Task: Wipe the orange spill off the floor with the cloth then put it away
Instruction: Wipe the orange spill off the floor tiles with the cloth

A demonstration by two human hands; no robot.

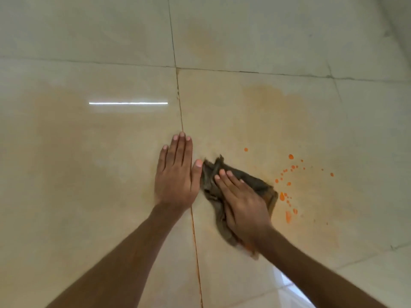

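Observation:
A crumpled brown-grey cloth [210, 176] lies on the beige tiled floor [89, 152] in the middle of the view. My right hand [242, 203] presses flat on top of it, fingers pointing up and left. My left hand [176, 174] rests palm down on the bare floor just left of the cloth, fingers straight and close together, thumb tip touching the cloth's edge. Bright orange drops and streaks of the spill [288, 190] are scattered right of the cloth. A pale orange smear [273, 103] tints the tiles above and around.
Dark grout lines [181, 116] cross the floor; the vertical one near my left hand is stained orange. A strip light reflects on the glossy tile [128, 103] at the left. A bright window reflection [289, 283] shows at the bottom right.

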